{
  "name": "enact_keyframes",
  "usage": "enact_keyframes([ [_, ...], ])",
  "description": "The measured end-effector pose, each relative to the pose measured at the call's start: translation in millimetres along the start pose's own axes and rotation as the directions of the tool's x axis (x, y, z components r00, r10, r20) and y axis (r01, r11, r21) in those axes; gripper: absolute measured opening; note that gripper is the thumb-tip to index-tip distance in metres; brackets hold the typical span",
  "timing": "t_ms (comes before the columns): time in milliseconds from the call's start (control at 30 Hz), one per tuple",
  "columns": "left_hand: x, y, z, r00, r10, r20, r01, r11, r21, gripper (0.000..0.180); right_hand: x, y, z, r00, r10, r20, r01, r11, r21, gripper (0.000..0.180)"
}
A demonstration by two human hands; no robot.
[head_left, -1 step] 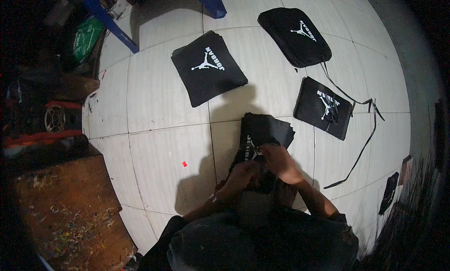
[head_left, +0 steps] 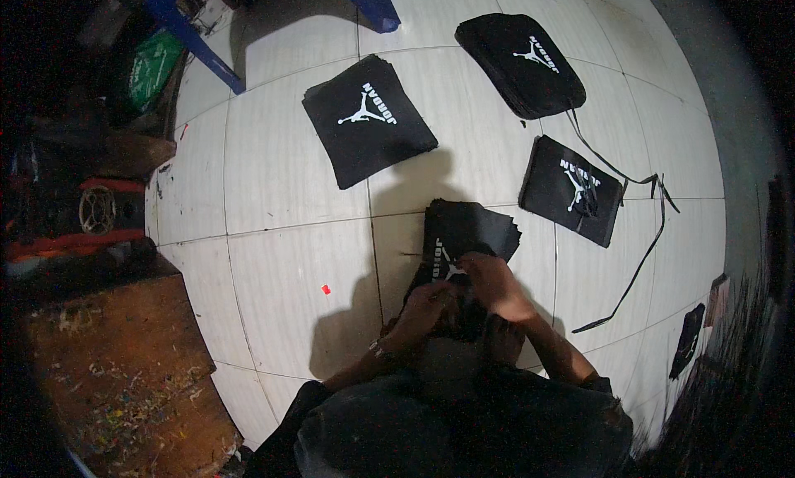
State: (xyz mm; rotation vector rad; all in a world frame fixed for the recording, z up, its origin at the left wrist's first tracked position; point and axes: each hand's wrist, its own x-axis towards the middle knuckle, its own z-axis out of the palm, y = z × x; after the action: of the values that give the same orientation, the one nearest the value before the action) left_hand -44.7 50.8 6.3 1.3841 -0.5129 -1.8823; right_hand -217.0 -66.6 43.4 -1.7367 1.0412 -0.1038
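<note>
Close in front of me, a fanned stack of black fabric pieces [head_left: 472,225] with a white print lies on the floor. Both hands are over its near part, close together. My left hand [head_left: 426,308] has its fingers bent and pressed together at the lower left of the print. My right hand [head_left: 498,289] reaches in from the right, its fingers curled down onto the fabric beside the print. What sits between the fingers is dark and too small to make out. A thin dark strip juts out left of the stack.
Other black printed pieces lie in a neat pile [head_left: 364,151], a rounded stack [head_left: 505,72] and a smaller stack [head_left: 542,201] with black strips on it. A long black cord [head_left: 642,263] trails at right. Blue stool legs [head_left: 368,6] stand behind; a worn wooden board [head_left: 124,370] is at left.
A thin dark strip now shows left of the near stack. The left hand and the printed fabric by it have shifted very slightly; the right hand stays nearly in place.
</note>
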Motion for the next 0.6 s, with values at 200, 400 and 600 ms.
enact_keyframes([
  [200,12,14,-15,0.924,0.281,-0.261,-0.182,0.92,0.346,0.027,-9,-17,28,0.993,0.001,0.119,0.021,0.984,-0.177,0.024],
  [400,-28,47,-5,0.858,0.431,-0.277,-0.215,0.794,0.569,0.031,-3,3,33,0.999,0.003,-0.05,-0.007,0.997,-0.08,0.028],
  [600,-17,51,-18,0.964,0.214,0.155,-0.248,0.938,0.244,0.028,10,48,28,0.903,0.149,0.403,-0.417,0.531,0.738,0.033],
])
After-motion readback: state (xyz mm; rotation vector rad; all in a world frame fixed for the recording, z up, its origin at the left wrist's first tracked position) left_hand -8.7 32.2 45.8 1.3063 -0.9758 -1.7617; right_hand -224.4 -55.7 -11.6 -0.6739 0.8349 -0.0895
